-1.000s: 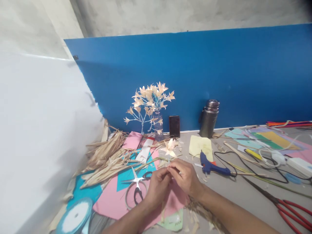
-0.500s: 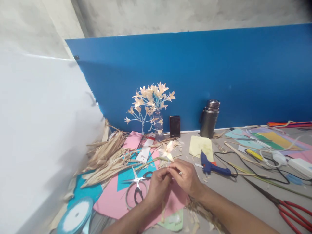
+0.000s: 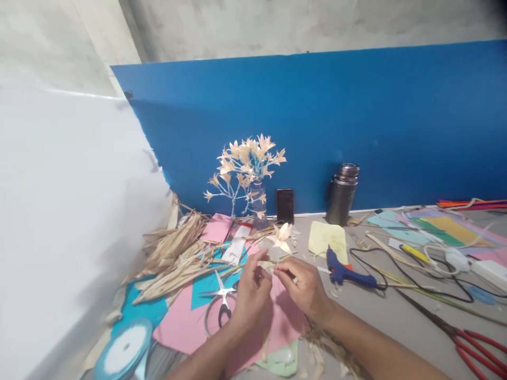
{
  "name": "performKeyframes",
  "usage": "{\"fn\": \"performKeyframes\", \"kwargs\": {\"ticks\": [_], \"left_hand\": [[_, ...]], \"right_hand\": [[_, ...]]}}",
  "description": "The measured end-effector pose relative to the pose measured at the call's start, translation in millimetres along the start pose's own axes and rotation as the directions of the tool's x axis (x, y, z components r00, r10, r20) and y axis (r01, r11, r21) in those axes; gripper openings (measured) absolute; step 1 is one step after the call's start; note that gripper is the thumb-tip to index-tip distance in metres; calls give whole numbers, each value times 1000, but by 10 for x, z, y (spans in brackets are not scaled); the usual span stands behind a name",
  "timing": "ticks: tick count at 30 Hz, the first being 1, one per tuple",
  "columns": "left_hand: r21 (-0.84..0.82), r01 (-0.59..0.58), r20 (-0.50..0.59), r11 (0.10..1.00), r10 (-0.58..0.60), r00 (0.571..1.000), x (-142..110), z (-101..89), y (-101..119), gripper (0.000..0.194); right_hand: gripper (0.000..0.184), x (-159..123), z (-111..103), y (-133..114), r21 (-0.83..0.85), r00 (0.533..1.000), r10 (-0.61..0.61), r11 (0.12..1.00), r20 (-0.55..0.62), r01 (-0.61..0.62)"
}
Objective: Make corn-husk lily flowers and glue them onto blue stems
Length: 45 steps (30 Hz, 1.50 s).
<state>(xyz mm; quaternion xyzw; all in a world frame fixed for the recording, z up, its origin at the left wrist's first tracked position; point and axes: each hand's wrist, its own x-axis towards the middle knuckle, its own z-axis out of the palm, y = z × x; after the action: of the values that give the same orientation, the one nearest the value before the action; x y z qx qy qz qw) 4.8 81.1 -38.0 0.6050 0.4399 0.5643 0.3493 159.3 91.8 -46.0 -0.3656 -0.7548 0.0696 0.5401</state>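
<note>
Between the thumb and fingers of my right hand (image 3: 303, 282) is the thin stem of a cream, star-shaped handmade flower (image 3: 281, 237), its petals upright above my fingertips. My left hand (image 3: 255, 293) is just to the left, fingers apart and slightly curled, holding nothing that I can see. Under both hands lies pink paper (image 3: 182, 330) with a blue sheet (image 3: 198, 293) on it. Small scissors (image 3: 223, 292) with black handles rest open beside my left hand, partly over a roll of tape (image 3: 206, 316).
Similar flowers (image 3: 251, 155) stand in a clear bottle (image 3: 258, 203) at the back. Dried husks (image 3: 174, 264) and a ribbon spool (image 3: 124, 348) lie left. On the right are a blue glue gun (image 3: 348, 274) with its cord, red-handled shears (image 3: 467, 338), a flask (image 3: 342, 195) and a phone (image 3: 285, 206).
My left hand has let go at the stem, moved slightly left and spread its fingers. The flower has shifted a little right and up in my right hand.
</note>
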Motion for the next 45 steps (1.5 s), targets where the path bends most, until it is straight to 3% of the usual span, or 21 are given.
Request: {"fn": "performKeyframes", "kwargs": {"ticks": [3, 7, 10, 16, 20, 26, 36, 39, 45], "left_hand": [[171, -272, -60, 947, 286, 956, 63, -115, 167, 56], [379, -610, -4, 696, 660, 751, 107, -236, 511, 67], [483, -683, 81, 548, 748, 659, 113, -290, 698, 69], [521, -732, 162, 439, 791, 590, 98, -309, 719, 73], [508, -750, 197, 423, 791, 579, 103, -315, 715, 66], [517, -680, 117, 520, 744, 658, 150, -346, 807, 61], [534, -681, 134, 500, 746, 653, 316, -380, 902, 56], [534, -697, 185, 478, 739, 648, 382, -388, 897, 56], [508, -698, 219, 505, 708, 672, 412, -399, 870, 61]], "right_hand": [[11, 10, -17, -9, 0, 1000, -8, 1000, -5, 8], [14, 6, -26, -11, -24, 1000, -13, 1000, 5, 13], [17, 7, -27, -9, -37, 1000, -17, 999, 2, 17], [16, 6, -18, 6, -30, 1000, -11, 999, -6, 11], [17, 5, -17, 7, -32, 1000, 5, 999, 4, -5], [17, 19, -39, -18, -27, 1000, 0, 1000, 18, 0], [17, 13, -39, -17, -6, 999, 0, 1000, 40, 0], [16, 4, -37, -13, 2, 999, 0, 1000, 49, 0], [16, 0, -39, -6, 2, 998, -4, 1000, 71, 4]]}}
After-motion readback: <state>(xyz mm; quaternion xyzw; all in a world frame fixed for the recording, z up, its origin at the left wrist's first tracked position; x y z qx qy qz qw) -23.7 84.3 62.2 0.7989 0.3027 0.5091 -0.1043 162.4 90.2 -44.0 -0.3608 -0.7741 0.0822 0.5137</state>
